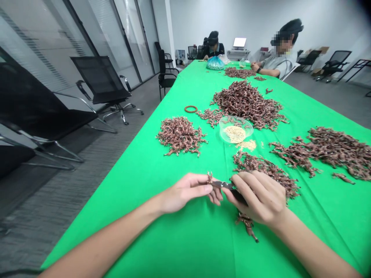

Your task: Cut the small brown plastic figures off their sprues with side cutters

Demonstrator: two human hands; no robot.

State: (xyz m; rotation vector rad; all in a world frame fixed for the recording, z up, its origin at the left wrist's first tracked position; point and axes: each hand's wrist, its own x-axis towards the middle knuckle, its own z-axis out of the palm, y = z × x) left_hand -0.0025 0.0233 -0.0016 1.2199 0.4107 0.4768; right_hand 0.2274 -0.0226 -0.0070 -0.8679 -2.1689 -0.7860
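My left hand [188,191] pinches a small brown twig-like piece [209,177] between thumb and fingers. My right hand [256,197] is shut on small black-handled cutters [232,188], whose metal head [222,185] lies against my left fingers. A tangled clump of the same brown pieces [246,224] lies on the cloth just below my right hand. A longer heap of them [265,170] stretches beyond it. A clear plastic bowl [236,129] farther ahead holds pale seeds or beads [234,134], and more of them [247,145] are spilled beside it.
Several brown heaps cover the green-clothed table [174,235], with a brown ring [191,109] among them. A blue plastic bag [215,63] lies at the far end. Two seated people work there. Black mesh chairs [100,79] stand along the left side.
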